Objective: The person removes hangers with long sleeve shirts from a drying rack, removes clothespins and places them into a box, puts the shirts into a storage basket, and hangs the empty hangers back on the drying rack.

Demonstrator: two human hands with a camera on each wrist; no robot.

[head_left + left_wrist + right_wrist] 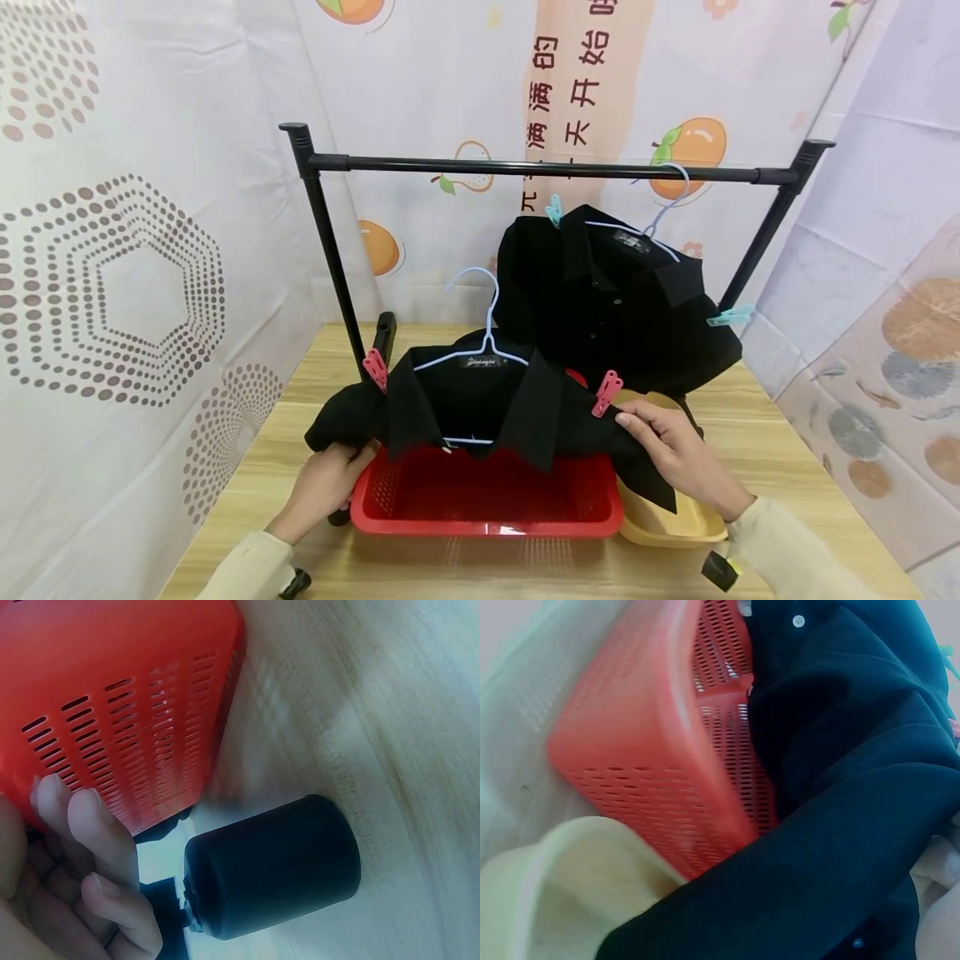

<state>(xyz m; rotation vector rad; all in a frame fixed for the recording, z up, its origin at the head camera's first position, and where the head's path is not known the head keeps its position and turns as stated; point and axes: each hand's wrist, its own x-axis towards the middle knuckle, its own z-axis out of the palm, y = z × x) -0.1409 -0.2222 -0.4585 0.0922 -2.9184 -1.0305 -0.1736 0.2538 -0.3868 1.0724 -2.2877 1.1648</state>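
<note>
A black collared shirt [465, 400] on a light blue hanger [489, 321] spans the top of a red basket [487, 527]. Pink clothespins [608, 392] clip both its shoulders. At its left sleeve, my left hand [326, 483] grips the cloth from below, its fingertips partly hidden; in the left wrist view its curled fingers [97, 825] lie beside the basket wall. My right hand [682, 450] pinches the other sleeve near the clothespin, thumb on top. That sleeve hangs past the basket's rim in the right wrist view.
Another black shirt [615, 308] with blue clothespins hangs from a black rack bar [525, 167] at the back right. A yellow basket [675, 537] stands right of the red one, partly under the sleeve. A black rack foot [274, 866] lies by the left hand.
</note>
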